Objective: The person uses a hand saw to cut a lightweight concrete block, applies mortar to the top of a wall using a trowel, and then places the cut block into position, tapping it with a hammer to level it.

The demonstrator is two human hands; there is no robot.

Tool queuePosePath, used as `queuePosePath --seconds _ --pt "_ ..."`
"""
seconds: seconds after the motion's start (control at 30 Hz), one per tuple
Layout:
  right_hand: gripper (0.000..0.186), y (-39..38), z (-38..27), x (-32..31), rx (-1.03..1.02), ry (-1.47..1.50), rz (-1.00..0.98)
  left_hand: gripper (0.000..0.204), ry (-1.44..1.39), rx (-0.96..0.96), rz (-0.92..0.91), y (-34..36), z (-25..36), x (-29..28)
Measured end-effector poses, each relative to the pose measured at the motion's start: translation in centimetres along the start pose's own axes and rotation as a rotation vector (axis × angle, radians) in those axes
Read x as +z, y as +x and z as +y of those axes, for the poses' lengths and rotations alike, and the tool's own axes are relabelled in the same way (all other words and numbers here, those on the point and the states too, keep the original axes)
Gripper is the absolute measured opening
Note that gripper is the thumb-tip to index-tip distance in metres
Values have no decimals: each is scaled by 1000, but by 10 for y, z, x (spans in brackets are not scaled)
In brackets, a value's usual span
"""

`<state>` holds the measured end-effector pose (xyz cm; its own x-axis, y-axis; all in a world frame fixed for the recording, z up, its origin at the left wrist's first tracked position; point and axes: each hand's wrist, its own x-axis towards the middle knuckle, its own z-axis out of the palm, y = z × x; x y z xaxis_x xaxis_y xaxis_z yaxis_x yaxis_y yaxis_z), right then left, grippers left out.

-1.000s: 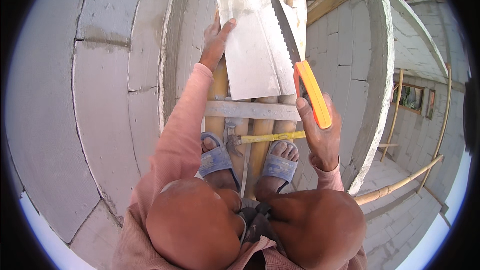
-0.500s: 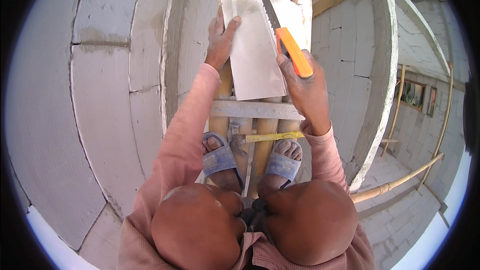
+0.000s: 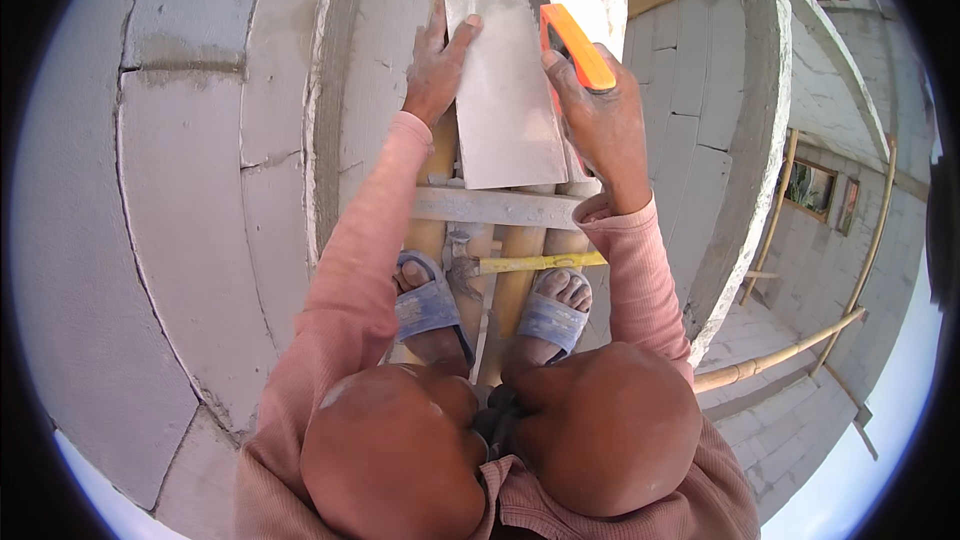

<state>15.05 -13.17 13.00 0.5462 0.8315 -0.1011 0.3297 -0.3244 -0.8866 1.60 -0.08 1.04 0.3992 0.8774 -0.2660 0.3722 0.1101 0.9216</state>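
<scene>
Our right hand (image 3: 598,118), clenched on the orange saw handle (image 3: 577,44), has pushed from 3 toward 12 o'clock, so the cut advances. Our left hand (image 3: 436,68) keeps pressing the grey block (image 3: 500,90) at 12 o'clock.

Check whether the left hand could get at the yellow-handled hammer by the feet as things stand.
Probably yes. The left hand only presses on the grey block, holding nothing, and the hammer lies uncovered on the bamboo poles between the sandalled feet.
</scene>
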Motion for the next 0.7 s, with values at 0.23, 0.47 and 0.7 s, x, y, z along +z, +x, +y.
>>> queuePosePath --seconds 0.23,0.47,0.7 --pt "25 -17 10 5 -36 -22 -5 90 -177 -53 -96 1 -5 -6" --pt "25 9 -3 -8 0 -21 -26 89 -162 -7 -84 1 0 2" --pt "18 -66 25 -19 11 -7 27 86 -138 -12 -54 3 -6 7"
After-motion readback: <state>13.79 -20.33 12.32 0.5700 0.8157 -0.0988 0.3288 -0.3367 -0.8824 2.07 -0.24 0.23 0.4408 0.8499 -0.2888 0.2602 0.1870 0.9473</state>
